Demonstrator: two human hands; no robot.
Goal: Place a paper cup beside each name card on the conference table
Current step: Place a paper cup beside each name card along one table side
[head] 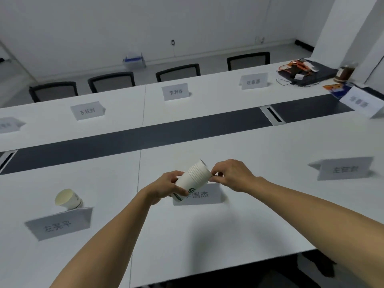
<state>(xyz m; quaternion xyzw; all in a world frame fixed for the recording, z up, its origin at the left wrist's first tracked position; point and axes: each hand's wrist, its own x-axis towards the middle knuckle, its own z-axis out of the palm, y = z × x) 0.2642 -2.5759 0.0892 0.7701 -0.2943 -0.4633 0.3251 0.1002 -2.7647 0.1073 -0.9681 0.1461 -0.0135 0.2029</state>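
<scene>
My left hand [166, 187] grips the bottom of a tilted stack of white paper cups [192, 179] with a green logo, held above the middle name card [204, 195]. The fingertips of my right hand [230, 175] pinch the rim of the top cup in that stack. One paper cup [68, 200] stands on the white conference table [207, 229] just behind the near left name card [60, 224]. Another name card [345, 169] stands at the near right with no cup beside it. Several more name cards [175, 91] line the far side.
A dark strip [145, 140] with cable hatches runs down the table's middle. Black chairs [177, 72] stand along the far side. At the far right end lie a dark pad with cables [305, 72], a jar [345, 72] and a booklet.
</scene>
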